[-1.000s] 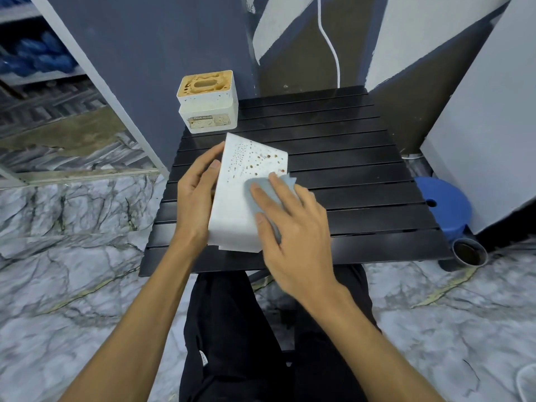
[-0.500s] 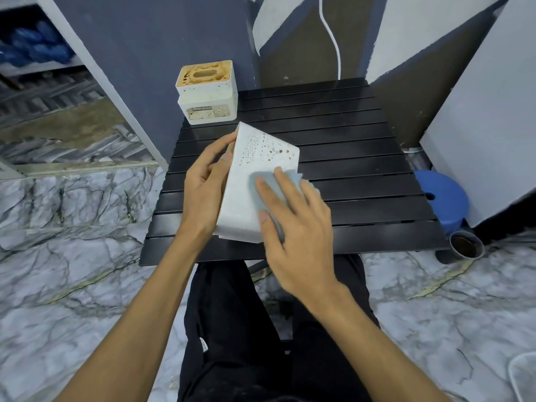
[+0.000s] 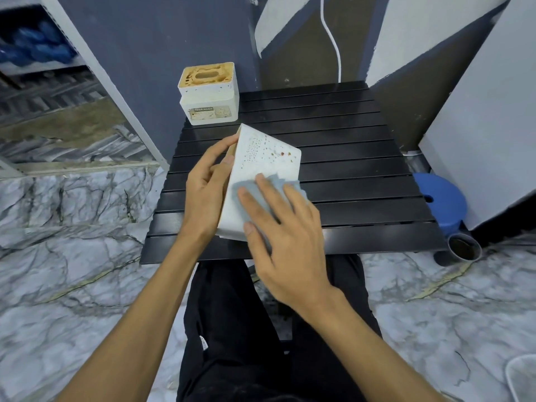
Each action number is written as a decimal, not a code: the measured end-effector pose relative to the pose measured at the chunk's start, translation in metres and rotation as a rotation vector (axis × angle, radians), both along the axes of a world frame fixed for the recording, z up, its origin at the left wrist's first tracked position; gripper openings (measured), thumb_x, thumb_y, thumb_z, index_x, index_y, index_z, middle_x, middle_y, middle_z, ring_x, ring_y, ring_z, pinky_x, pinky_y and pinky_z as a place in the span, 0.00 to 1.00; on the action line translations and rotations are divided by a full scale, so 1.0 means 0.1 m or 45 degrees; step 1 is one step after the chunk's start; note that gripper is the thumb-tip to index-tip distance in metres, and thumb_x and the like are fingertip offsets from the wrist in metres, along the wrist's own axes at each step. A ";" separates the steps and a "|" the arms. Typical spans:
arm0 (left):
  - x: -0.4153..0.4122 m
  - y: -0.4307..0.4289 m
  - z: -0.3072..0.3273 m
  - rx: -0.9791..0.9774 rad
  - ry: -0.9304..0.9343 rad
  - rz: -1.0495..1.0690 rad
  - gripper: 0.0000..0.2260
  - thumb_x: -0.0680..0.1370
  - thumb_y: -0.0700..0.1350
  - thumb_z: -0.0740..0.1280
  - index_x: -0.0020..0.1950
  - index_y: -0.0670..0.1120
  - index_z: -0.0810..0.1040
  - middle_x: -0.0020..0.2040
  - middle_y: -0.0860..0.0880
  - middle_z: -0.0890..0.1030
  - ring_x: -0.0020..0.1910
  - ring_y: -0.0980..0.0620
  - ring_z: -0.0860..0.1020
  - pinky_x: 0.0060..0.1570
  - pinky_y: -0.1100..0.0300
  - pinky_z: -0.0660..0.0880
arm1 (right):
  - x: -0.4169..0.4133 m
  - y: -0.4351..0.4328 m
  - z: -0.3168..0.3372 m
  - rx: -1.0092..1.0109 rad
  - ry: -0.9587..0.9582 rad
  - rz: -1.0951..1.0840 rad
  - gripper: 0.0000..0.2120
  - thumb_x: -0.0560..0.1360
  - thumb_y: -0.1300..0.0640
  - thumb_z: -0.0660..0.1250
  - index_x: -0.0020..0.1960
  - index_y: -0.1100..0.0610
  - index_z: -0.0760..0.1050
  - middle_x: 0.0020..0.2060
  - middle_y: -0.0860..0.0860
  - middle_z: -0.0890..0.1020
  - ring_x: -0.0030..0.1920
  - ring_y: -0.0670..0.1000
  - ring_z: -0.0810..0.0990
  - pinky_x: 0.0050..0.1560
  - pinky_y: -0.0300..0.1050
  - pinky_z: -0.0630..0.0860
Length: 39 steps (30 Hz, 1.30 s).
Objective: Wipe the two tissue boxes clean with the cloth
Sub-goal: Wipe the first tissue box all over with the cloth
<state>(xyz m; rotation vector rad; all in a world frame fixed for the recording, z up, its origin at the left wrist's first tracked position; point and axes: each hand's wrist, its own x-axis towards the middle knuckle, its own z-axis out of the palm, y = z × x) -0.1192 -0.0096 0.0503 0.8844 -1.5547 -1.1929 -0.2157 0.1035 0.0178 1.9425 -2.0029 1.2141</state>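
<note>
Two tissue boxes are in your view. Your left hand [image 3: 206,192] holds the near tissue box [image 3: 261,166] by its left side, with the thumb and fingers curled round the edge. This box is tilted, its upper end away from you and its lower end down at the front slats of the black worktop [image 3: 348,158]; whether it touches the slats, I cannot tell. The broad white face turned up to you has many small dots and a few brown-red spots near its upper right corner.

Your right hand [image 3: 287,239] lies flat, fingers straight and a little spread, and presses the grey-blue cloth [image 3: 249,195] against the lower half of that face. The cloth shows between the fingers and beyond them, up to the right edge of the box.

The far tissue box [image 3: 208,97] stands upright at the back left corner of the worktop, apart from the near one and close to the dark wall. Its top is stained yellow-brown around an oval opening, and the label on its front is stained too.

To the right of the worktop a blue stool [image 3: 441,198] stands on the marble floor [image 3: 72,227], with a dark cup [image 3: 464,248] just beside it. A white cable [image 3: 330,36] hangs down the wall behind.
</note>
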 end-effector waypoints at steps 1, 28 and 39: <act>0.00 0.01 0.00 -0.003 -0.005 -0.012 0.13 0.84 0.39 0.60 0.66 0.46 0.77 0.55 0.59 0.84 0.52 0.60 0.81 0.49 0.63 0.78 | 0.02 -0.01 0.02 -0.011 0.025 0.023 0.21 0.80 0.51 0.58 0.72 0.50 0.70 0.73 0.51 0.70 0.71 0.56 0.66 0.67 0.54 0.65; 0.00 0.15 -0.02 -0.022 -0.066 -0.032 0.16 0.82 0.44 0.60 0.68 0.49 0.77 0.52 0.55 0.85 0.46 0.51 0.80 0.45 0.57 0.78 | -0.03 -0.09 0.00 -0.028 -0.083 -0.112 0.23 0.81 0.49 0.55 0.75 0.50 0.66 0.75 0.52 0.66 0.74 0.55 0.61 0.71 0.57 0.62; 0.02 0.08 -0.06 -0.032 -0.088 -0.016 0.14 0.81 0.47 0.61 0.65 0.57 0.78 0.47 0.32 0.79 0.40 0.44 0.74 0.42 0.50 0.73 | -0.09 -0.13 -0.07 -0.037 -0.159 -0.181 0.22 0.81 0.51 0.54 0.74 0.50 0.67 0.75 0.51 0.66 0.74 0.56 0.63 0.71 0.55 0.61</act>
